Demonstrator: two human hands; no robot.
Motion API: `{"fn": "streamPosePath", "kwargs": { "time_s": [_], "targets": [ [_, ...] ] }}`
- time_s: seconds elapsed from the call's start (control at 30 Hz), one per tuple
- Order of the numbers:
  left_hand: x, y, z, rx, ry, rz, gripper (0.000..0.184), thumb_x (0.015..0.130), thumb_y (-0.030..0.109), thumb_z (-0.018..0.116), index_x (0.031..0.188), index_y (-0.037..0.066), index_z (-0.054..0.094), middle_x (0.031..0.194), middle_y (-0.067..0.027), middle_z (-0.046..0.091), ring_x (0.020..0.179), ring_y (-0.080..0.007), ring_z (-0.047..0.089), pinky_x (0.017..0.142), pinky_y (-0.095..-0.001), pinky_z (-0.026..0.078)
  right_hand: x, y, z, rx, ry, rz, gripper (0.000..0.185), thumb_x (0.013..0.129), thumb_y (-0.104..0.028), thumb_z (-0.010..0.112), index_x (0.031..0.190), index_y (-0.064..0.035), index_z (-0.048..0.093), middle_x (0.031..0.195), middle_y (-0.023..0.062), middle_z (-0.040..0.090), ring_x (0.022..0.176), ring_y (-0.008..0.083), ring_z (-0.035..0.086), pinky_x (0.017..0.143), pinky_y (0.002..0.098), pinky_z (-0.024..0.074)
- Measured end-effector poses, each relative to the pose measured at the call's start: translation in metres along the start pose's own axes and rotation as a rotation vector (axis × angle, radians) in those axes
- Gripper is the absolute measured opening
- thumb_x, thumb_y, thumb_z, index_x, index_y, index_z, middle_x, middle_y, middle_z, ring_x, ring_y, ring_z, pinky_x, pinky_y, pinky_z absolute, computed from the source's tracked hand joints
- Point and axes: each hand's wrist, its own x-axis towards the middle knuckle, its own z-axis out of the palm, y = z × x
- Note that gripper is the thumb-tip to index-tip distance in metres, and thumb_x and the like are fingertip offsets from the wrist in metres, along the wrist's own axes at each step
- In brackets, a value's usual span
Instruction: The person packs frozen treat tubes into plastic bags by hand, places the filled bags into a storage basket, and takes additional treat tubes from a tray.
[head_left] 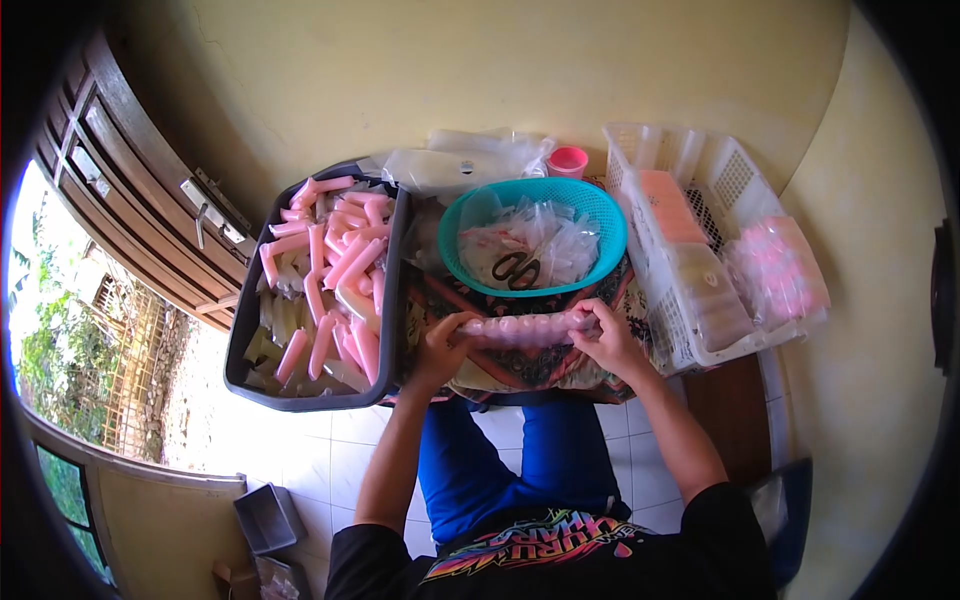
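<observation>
A long clear plastic pack of pink pieces (525, 330) lies level between my two hands, above the patterned cloth (500, 372). My left hand (445, 345) is closed on its left end, and my right hand (603, 338) grips its right end. Just beyond the pack stands a teal basket (450, 245) filled with clear plastic bags, with dark-handled scissors (516, 270) on top of them. On the left, a black tray (398, 300) holds many pink and pale filled tubes (345, 265).
At the right is a white crate (655, 290) with packed pink and pale bundles. A pink cup (567, 162) and clear plastic sheets (455, 168) sit behind the basket. A wooden door (150, 190) stands open at the left; a grey bin (268, 518) is on the floor.
</observation>
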Motion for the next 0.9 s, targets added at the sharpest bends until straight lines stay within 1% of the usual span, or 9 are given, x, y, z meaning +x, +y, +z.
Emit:
{"fn": "streamPosePath", "kwargs": {
  "time_s": [0.07,0.2,0.27,0.4,0.5,0.67,0.77,0.87,0.9],
  "targets": [
    [0.001,0.002,0.0,-0.03,0.007,-0.017,0.033,0.081,-0.001,0.074,0.113,0.003,0.068,0.095,-0.0097,0.074,0.079,-0.0186,0.072,0.072,-0.0295,0.056,0.001,0.004,0.001,0.078,-0.011,0.049,0.036,0.082,-0.001,0.074,0.114,-0.002,0.056,0.097,0.0122,0.069,0.087,0.0196,0.07,0.077,0.0328,0.0562],
    [0.002,0.0,0.001,-0.046,-0.001,-0.02,0.034,0.08,-0.002,0.074,0.113,0.003,0.068,0.095,-0.0107,0.074,0.081,-0.0199,0.072,0.072,-0.0302,0.056,0.001,-0.006,-0.003,0.071,-0.034,0.082,0.035,0.083,-0.002,0.074,0.113,-0.0026,0.057,0.096,0.0117,0.068,0.086,0.0199,0.07,0.076,0.0324,0.0561],
    [0.003,0.007,-0.001,-0.041,0.027,0.038,0.034,0.078,-0.003,0.075,0.111,0.001,0.069,0.096,-0.0119,0.074,0.085,-0.0213,0.072,0.073,-0.0308,0.056,-0.003,-0.014,-0.002,0.01,0.012,0.011,0.033,0.083,-0.004,0.075,0.112,-0.0036,0.057,0.094,0.0111,0.068,0.084,0.0189,0.069,0.075,0.0319,0.0559],
    [0.01,0.035,-0.011,-0.083,0.009,0.047,0.034,0.076,-0.007,0.072,0.109,0.0,0.07,0.098,-0.0125,0.073,0.089,-0.0227,0.072,0.076,-0.0308,0.055,-0.011,-0.035,-0.007,-0.059,0.084,-0.046,0.032,0.084,-0.005,0.075,0.111,-0.0039,0.058,0.096,0.0116,0.07,0.085,0.0207,0.071,0.074,0.0324,0.0567],
    [0.015,0.044,-0.017,-0.148,0.037,0.084,0.036,0.072,-0.012,0.065,0.107,-0.002,0.07,0.098,-0.0132,0.073,0.09,-0.0234,0.072,0.078,-0.0303,0.055,-0.019,-0.064,-0.016,-0.124,0.128,-0.085,0.033,0.083,-0.005,0.075,0.112,-0.0035,0.059,0.102,0.0129,0.072,0.089,0.0272,0.074,0.076,0.0339,0.0584],
    [0.033,0.094,-0.03,-0.329,0.05,0.122,0.036,0.071,-0.017,0.063,0.105,-0.006,0.067,0.102,-0.0152,0.072,0.095,-0.024,0.07,0.084,-0.0314,0.055,-0.021,-0.121,-0.039,-0.191,0.178,-0.199,0.035,0.082,-0.002,0.076,0.112,-0.0034,0.059,0.105,0.0126,0.073,0.092,0.0261,0.074,0.079,0.0337,0.0586],
    [0.052,0.11,-0.025,-0.319,0.098,0.258,0.034,0.071,-0.02,0.064,0.103,-0.006,0.067,0.103,-0.0147,0.072,0.099,-0.0242,0.07,0.09,-0.0323,0.054,-0.019,-0.138,-0.056,-0.166,0.194,-0.229,0.036,0.08,0.002,0.075,0.112,-0.003,0.059,0.11,0.014,0.073,0.096,0.0266,0.073,0.08,0.0339,0.0587],
    [0.075,0.124,-0.015,-0.276,0.092,0.346,0.035,0.071,-0.019,0.065,0.103,-0.006,0.067,0.105,-0.0138,0.073,0.102,-0.0236,0.07,0.091,-0.0329,0.053,-0.016,-0.143,-0.078,-0.19,0.238,-0.274,0.039,0.076,0.007,0.074,0.111,-0.002,0.059,0.114,0.0157,0.072,0.104,0.0288,0.072,0.084,0.0345,0.0588],
    [0.085,0.127,-0.006,-0.308,0.11,0.431,0.035,0.07,-0.019,0.065,0.101,-0.004,0.068,0.104,-0.0132,0.074,0.101,-0.0239,0.071,0.09,-0.0324,0.054,-0.015,-0.143,-0.085,-0.204,0.263,-0.304,0.039,0.075,0.008,0.074,0.11,-0.0021,0.06,0.114,0.0155,0.072,0.105,0.0288,0.071,0.085,0.0346,0.0587]
  ]
}}
